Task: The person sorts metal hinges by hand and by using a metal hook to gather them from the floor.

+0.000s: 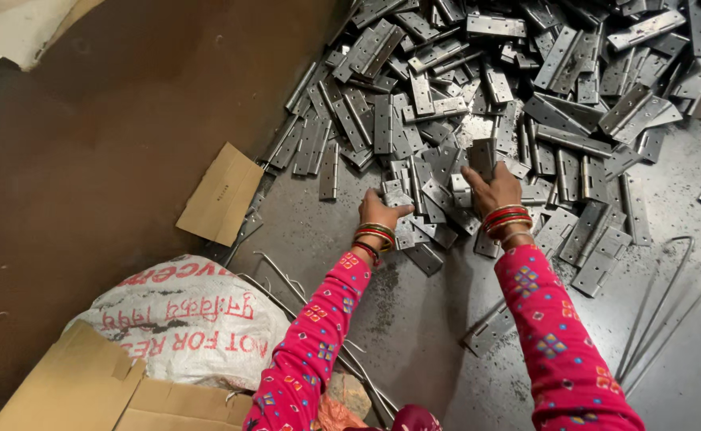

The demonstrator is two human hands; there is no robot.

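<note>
A steel hinge (396,194) is gripped by the closed fingers of the left hand (378,212) at the near edge of the hinge pile (526,72) on the metal floor (430,319). Another hinge (482,157) is pinched upright by the right hand (492,190) just beside it. A printed sack (183,319) and cardboard (224,193) lie left.

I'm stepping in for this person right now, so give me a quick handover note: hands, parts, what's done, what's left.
Left hand: fingers closed on a small grey metal hinge at the pile's near edge.
Right hand: gripping another flat steel hinge, held upright.
Big heap of grey metal hinges covers the metal floor ahead.
Bent wire rods lie on the right, white printed sack and cardboard on the left.
Done: nothing visibly sorted aside.
Left: nearly the whole heap.
</note>
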